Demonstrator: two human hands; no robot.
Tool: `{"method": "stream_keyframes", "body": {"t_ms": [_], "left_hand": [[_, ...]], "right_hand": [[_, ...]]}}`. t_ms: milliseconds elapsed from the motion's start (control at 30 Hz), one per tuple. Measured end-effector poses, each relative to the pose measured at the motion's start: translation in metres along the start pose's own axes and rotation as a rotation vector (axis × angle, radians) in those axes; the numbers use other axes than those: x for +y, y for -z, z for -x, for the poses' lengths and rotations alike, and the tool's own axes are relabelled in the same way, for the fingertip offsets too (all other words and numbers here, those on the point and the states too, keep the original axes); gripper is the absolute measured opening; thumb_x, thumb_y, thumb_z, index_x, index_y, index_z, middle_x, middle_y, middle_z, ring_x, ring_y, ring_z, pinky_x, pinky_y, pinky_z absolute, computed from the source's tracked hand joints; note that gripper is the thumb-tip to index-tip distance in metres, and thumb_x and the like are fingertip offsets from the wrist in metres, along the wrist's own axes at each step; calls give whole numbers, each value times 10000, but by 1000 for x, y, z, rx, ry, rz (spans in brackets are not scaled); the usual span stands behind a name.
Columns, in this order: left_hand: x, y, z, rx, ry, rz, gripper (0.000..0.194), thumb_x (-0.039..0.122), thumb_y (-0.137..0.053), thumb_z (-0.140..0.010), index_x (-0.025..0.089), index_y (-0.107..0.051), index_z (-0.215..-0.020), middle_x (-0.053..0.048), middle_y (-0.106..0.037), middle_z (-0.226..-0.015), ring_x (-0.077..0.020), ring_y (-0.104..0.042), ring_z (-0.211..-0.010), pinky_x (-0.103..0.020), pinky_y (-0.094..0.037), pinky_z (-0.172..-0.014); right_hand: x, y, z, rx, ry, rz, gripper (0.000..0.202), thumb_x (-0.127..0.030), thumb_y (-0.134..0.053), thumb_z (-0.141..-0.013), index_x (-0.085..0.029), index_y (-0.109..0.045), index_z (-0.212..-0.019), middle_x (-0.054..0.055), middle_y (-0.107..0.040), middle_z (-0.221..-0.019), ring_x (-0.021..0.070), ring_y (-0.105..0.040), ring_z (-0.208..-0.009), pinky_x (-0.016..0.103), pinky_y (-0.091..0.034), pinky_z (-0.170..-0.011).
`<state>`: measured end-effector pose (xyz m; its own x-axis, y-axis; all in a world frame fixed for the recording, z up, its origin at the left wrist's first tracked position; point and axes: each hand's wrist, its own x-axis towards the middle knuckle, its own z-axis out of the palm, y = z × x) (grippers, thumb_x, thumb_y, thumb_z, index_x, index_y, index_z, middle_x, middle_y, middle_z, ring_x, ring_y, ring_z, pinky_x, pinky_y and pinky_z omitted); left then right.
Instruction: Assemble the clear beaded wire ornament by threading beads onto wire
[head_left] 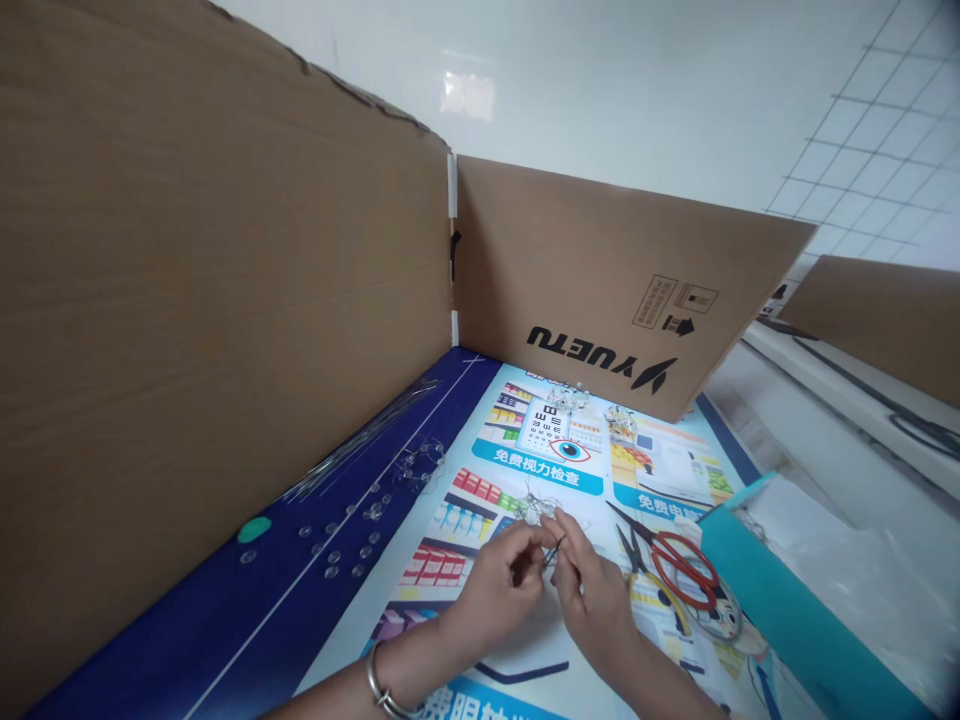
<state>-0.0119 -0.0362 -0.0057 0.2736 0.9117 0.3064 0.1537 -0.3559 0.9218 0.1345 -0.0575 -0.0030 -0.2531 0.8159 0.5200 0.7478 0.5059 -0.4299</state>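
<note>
My left hand (506,572), with a silver bangle (381,688) on its wrist, is closed in a pinch at the front middle of the table. Close beside it, my right hand (590,582) has its fingers bent and pressed together. Between the fingertips of both hands shows a thin dark wire (553,551); its ends are hidden by the fingers. Just beyond the hands lies a loose tangle of thin wire (534,506). To the right are scissors with red handles (684,568) and pliers with yellow handles (660,590), overlapping a coil of wire (729,615).
Clear round beads (331,557) lie scattered on the blue border, near a bundle of wire strands (352,440) and a green disc (254,529). Beaded clusters (570,397) sit at the back. Cardboard walls (600,270) stand left and behind. A teal box (795,600) holds clear plastic.
</note>
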Motion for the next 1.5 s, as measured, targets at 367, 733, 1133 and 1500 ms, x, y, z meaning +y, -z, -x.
{"method": "stream_keyframes", "body": {"t_ms": [367, 733, 1133, 1500], "left_hand": [[4, 4, -4, -42, -99, -18, 329, -64, -392, -624, 163, -600, -740, -12, -567, -721, -130, -511, -674, -220, -396, -607], [8, 7, -5, -79, -167, 21, 376, -92, -380, -603, 173, -622, -719, -15, -605, -739, -139, -557, -726, -236, -421, -678], [5, 2, 0, -68, -129, 26, 396, -97, -385, -603, 185, -639, -717, -30, -631, -847, -158, -570, -843, -262, -430, -741], [8, 1, 3, -17, -76, 39, 315, -40, -427, -673, 190, -630, -743, -29, -643, -801, -158, -563, -764, -268, -434, -707]], "right_hand": [[5, 5, -1, -71, -87, -133, 517, -79, -357, -844, -262, -365, -1328, -14, -656, -1109, 132, -667, -879, 234, -528, -792], [11, 4, -2, -98, -81, -179, 438, -119, -345, -853, -264, -473, -1246, -19, -703, -841, 109, -628, -549, 225, -543, -640], [2, 3, -8, -94, -519, -945, 401, -399, -526, -846, -219, -485, -1202, 45, -656, -880, 49, -441, -384, 180, -384, -384], [4, 7, -8, -211, -440, -819, 523, -486, -555, -811, -214, -472, -1250, 2, -652, -689, 94, -500, -428, 203, -421, -433]]}}
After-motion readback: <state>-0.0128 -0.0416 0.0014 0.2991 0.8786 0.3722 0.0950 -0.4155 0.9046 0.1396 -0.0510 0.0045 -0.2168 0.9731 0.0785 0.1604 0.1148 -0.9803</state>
